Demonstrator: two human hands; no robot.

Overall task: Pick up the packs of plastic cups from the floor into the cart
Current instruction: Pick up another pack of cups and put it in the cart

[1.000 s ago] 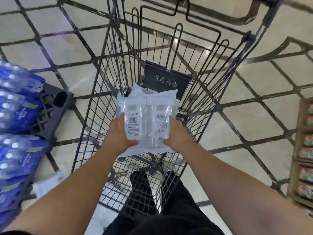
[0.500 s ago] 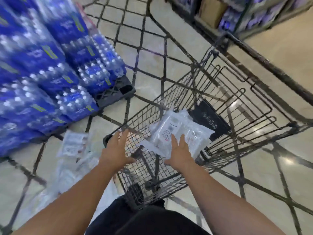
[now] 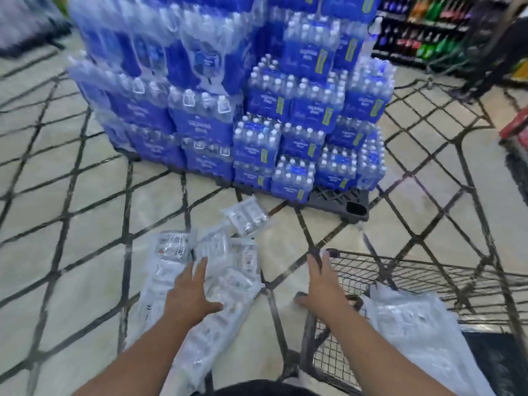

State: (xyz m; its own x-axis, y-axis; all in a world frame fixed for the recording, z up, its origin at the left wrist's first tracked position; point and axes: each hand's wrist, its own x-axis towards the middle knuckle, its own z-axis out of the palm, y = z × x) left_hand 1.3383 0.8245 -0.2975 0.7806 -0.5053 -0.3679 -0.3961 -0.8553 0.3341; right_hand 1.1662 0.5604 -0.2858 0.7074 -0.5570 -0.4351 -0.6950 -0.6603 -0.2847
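Several clear packs of plastic cups [image 3: 225, 270] lie in a loose pile on the tiled floor, and one more pack [image 3: 246, 217] lies a little farther off. My left hand [image 3: 192, 292] hovers over the pile with fingers spread, holding nothing. My right hand [image 3: 320, 284] is open too, above the floor by the near left corner of the black wire cart [image 3: 400, 270]. A pack of cups [image 3: 411, 327] lies inside the cart at the lower right.
A tall stack of blue shrink-wrapped water bottle packs [image 3: 243, 104] stands on a black pallet [image 3: 340, 202] just beyond the cups. Drink shelves [image 3: 428, 32] line the back right, where a person's legs [image 3: 491, 58] are visible.
Both hands have let go of the pack, which stays in the cart. My view has swung left from the cart to the floor pile, and my hands now reach out over it.
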